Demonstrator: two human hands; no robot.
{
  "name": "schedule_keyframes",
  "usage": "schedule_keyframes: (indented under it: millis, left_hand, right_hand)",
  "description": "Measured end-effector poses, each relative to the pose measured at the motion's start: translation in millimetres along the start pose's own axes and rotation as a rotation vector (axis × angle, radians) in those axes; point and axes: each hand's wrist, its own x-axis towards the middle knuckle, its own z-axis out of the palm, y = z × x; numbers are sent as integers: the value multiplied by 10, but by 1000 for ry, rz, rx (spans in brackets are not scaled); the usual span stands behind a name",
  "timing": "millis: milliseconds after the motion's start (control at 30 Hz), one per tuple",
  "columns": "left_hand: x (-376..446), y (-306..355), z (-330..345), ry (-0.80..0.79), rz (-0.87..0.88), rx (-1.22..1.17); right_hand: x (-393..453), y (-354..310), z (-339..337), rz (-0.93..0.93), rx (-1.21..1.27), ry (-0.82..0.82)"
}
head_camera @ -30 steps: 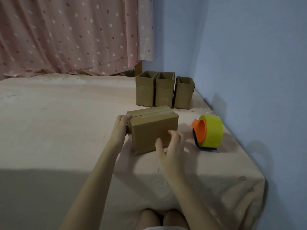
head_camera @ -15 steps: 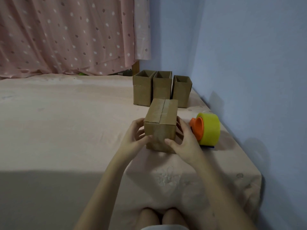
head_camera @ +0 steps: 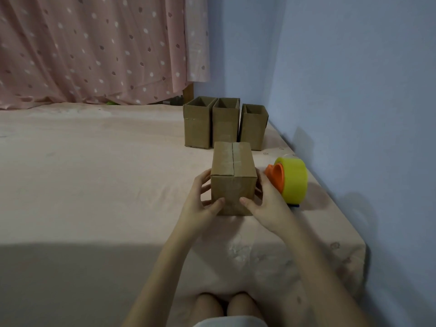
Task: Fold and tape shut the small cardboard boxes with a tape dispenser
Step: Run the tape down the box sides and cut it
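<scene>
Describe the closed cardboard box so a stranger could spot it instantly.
On the pink bedsheet near the blue wall stand four small brown cardboard boxes. Three open-topped boxes line the back; the closed cardboard box sits nearer, between both hands, beside the yellow tape dispenser.

The boxes are plain brown cardboard. The tape roll is yellow on an orange dispenser. The curtain is pink with white and dark dots, the wall pale blue, and the bed pale pink.
</scene>
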Motion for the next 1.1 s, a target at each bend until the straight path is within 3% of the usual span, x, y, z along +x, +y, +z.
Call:
schedule_keyframes:
  millis: [100,233,333,400,500,667,900,1100]
  left_hand:
    - [24,43,29,43,-24,44]
    - [33,74,45,103,47,119]
    - [63,96,52,98,126,201]
    - [96,95,70,108,132,232]
    - [129,104,117,120,102,249]
    - [180,104,161,139,78,279]
    - [194,141,168,140,49,297]
    - [190,204,159,130,22,304]
  right_hand:
    - [-83,-19,-33,-28,-107,131]
    - [-306,-72,-256,-263,-55,613]
    - [-414,80,-535,-242,-70,830]
    - [-417,299,-686,-120,-190,759]
    - [-399,569,-813,39,-485,522]
    - [-321,760,-894,-23,-468,202]
    - [-137,708,-868,60,-358,93]
    - [-47,633,-787,-21,-316,104]
